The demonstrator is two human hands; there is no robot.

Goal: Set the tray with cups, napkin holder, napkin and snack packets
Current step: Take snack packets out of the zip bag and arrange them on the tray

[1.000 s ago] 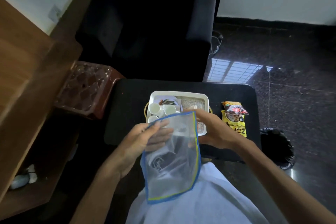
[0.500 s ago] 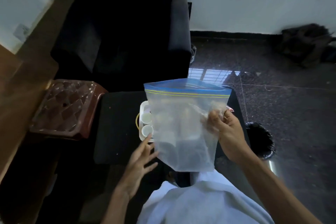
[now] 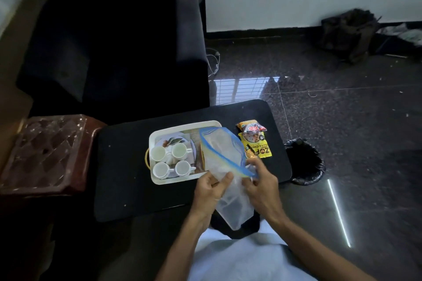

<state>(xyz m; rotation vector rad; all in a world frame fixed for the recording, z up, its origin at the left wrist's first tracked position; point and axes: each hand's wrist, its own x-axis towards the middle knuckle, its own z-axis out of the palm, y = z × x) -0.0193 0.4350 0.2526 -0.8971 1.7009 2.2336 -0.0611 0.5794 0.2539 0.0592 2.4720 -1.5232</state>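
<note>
A white tray (image 3: 157, 181) lies on the black table (image 3: 123, 166). Several small white cups (image 3: 178, 151) stand on a patterned napkin (image 3: 172, 141) in its left half. A clear zip bag with a blue rim (image 3: 222, 150) lies over the tray's right half and reaches toward me. My left hand (image 3: 211, 189) and my right hand (image 3: 260, 183) both grip the bag near its middle. Right of the tray lie a yellow snack packet (image 3: 259, 149) and a red-and-orange snack packet (image 3: 251, 127). Whatever lies under the bag is hidden.
A dark armchair (image 3: 109, 48) stands behind the table. A brown stool with a faceted top (image 3: 45, 150) stands at the left. A black-lined bin (image 3: 304, 162) stands on the shiny dark floor at the table's right edge. My pale lap (image 3: 242, 258) is below.
The bag was held upright in my right hand half a second ago; now it is lowered over the tray's right half and both hands grip it. The view has tilted.
</note>
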